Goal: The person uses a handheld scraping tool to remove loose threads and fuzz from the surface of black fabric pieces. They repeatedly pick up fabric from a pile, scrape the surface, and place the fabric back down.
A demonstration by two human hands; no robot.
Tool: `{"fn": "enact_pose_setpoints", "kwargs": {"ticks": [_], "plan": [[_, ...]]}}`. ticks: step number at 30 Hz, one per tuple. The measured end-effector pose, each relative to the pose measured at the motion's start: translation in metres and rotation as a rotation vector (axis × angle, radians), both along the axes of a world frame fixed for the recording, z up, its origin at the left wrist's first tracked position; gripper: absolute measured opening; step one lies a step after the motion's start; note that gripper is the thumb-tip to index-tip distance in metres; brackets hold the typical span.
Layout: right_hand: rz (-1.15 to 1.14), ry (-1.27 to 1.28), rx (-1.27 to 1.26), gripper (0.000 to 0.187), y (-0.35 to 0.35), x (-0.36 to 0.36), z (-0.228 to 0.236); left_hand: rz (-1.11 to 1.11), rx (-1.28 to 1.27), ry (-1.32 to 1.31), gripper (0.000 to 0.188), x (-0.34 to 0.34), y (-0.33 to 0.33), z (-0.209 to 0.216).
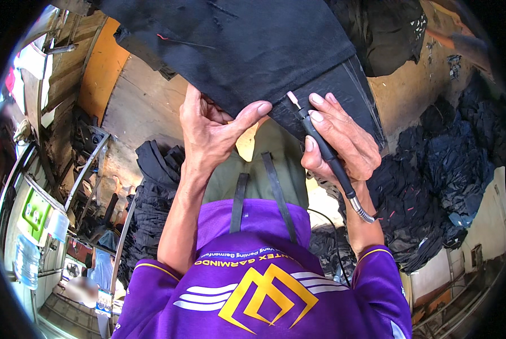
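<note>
The left hand [210,133] holds black cloth [236,56], apparently steadying it; the right hand [349,135] grips a rotary grinder [326,146] pen-like, likely for control.

Tool [320,138] in right hand [350,141], cloth [236,48] ahead; fabric heaps [422,181] left, right.

The only view looks steeply down from the wearer's head over the purple shirt [264,277], which comes nearest the lens. Just beyond the shirt, at close range, it frames the left hand [210,130], right hand [346,138] and dark cloth [247,51]; well out on the shirt's either side, the wide fisheye bends straight edges toward a round, black rim.
</note>
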State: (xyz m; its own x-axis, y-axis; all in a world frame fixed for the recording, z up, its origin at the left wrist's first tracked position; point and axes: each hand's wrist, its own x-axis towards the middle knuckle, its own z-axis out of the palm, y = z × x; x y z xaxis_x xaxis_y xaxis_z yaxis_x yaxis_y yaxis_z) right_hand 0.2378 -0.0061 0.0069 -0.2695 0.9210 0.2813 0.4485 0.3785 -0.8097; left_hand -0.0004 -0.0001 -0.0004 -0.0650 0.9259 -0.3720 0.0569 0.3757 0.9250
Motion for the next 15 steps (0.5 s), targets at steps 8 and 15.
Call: {"fn": "enact_pose_setpoints", "kwargs": {"ticks": [8, 15], "plan": [[0.115, 0.029, -0.076, 0.029, 0.0021, 0.0002, 0.0092, -0.025, -0.064, -0.044, 0.062, -0.0049, 0.0004, 0.0028], [0.133, -0.007, -0.097, 0.035, 0.0026, -0.0040, 0.0092, -0.044, -0.048, -0.063, 0.061, -0.0071, 0.0005, 0.0058]]}}
